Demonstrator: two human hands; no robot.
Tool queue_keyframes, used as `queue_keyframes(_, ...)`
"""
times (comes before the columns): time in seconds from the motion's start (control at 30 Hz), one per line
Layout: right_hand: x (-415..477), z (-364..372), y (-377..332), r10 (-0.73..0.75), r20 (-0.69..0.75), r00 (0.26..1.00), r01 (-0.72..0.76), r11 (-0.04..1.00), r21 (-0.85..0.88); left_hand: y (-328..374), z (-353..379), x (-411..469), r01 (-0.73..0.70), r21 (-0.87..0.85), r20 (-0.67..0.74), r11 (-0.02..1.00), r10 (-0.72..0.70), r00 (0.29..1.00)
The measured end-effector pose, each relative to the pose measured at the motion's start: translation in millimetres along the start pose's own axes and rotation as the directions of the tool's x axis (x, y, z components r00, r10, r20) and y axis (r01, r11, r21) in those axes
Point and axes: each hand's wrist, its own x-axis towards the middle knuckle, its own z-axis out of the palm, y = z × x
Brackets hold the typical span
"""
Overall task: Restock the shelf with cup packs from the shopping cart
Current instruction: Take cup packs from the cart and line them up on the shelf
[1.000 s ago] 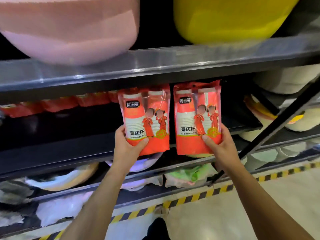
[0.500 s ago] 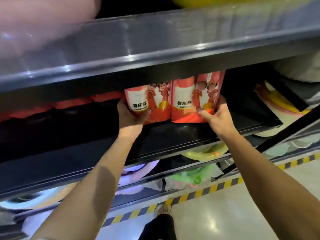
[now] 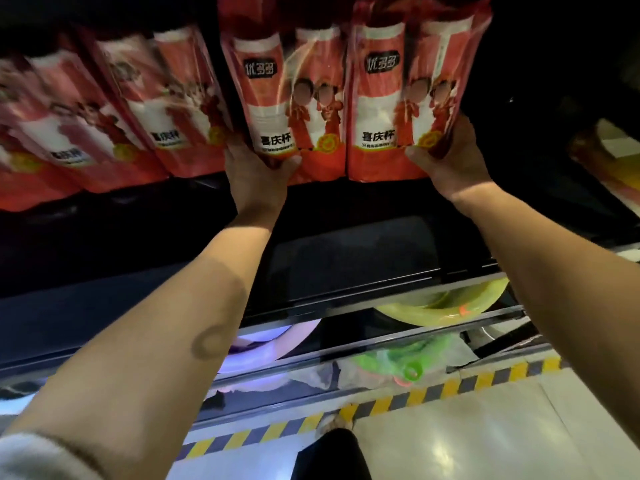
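Packs: glossy red film, printed 喜庆杯, upright on shelf [image 3: 346, 209].
Left hand [image 3: 258, 171]: clamped on left pack [image 3: 287, 98].
Right hand [image 3: 450, 164]: clamped on right pack [image 3: 412, 91].

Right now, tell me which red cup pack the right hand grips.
The rightmost cup pack: the right hand grips its lower right corner. No pack stands beyond it.

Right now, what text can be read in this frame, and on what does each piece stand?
"优多多": dark badge on the cup pack in the left hand.
"优多多": same badge on the cup pack in the right hand.
"喜庆杯": lower front of both held packs.
"喜庆杯": shelved pack to the left, blurred but legible.
Fine print beneath: too small to read.
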Motion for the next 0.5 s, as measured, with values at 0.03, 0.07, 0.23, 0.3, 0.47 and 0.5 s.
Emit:
queue_keyframes(0.03,6.7,0.6,3.3,-0.018,0.010,1.000,0.018,1.000,-0.009,0.1,2.6,3.5,-0.002,0.011,-0.014,1.000,0.002,1.000)
queue_keyframes(0.07,12.2,1.8,6.1,-0.036,0.025,0.999,0.036,0.999,-0.016,-0.2,5.0,6.4,0.001,0.029,-0.028,1.000,0.000,1.000)
queue_keyframes(0.23,36.8,16.8,4.9,-0.051,0.092,0.994,0.054,0.998,-0.024,-5.0,12.4,19.0,-0.008,0.093,-0.094,0.996,0.017,0.995)
queue_keyframes(0.3,44.1,25.0,3.4,-0.039,0.083,0.996,0.045,0.996,-0.077,-7.7,13.3,24.3,0.002,0.115,-0.105,0.993,0.011,0.994)
queue_keyframes(0.47,63.2,49.9,3.1,0.009,-0.007,1.000,-0.010,0.991,-0.133,-12.7,14.3,36.2,-0.006,0.153,-0.134,0.988,0.027,0.991)
queue_keyframes(0.5,67.1,53.9,3.2,0.021,-0.019,1.000,-0.023,0.988,-0.154,-12.6,14.4,37.0,-0.007,0.168,-0.136,0.986,0.030,0.990)
